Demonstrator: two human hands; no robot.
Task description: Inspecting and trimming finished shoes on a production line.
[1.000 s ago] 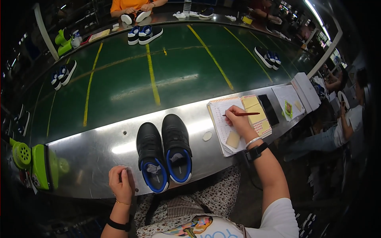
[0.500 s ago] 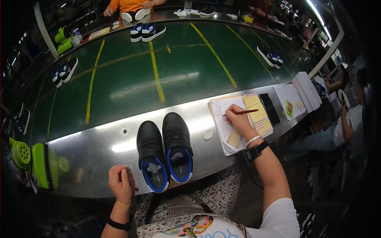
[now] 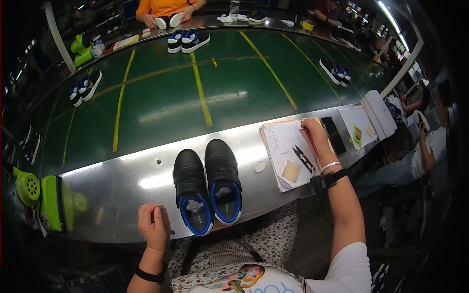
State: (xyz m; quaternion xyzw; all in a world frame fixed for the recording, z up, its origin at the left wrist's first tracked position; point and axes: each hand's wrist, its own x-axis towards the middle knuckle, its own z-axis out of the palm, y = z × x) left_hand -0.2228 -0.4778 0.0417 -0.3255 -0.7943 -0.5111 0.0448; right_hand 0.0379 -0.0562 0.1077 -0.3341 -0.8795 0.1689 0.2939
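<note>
This is a factory floor, by its look a shoe-making or shoe-finishing line: ahead of both the left hand (image 3: 152, 227) and the right hand (image 3: 316, 136) runs a long green belt (image 3: 161, 90) striped with yellow lines and carrying spaced pairs of sneakers (image 3: 195, 42). A steel bench (image 3: 112, 205) borders it at the hands, with black shoes (image 3: 189, 168) standing between them. Beyond the belt a worker in orange (image 3: 168, 7) handles shoes at a facing bench, while another person (image 3: 435, 146) sits to the right hand's right, beneath a bright tube light (image 3: 392, 24).
</note>
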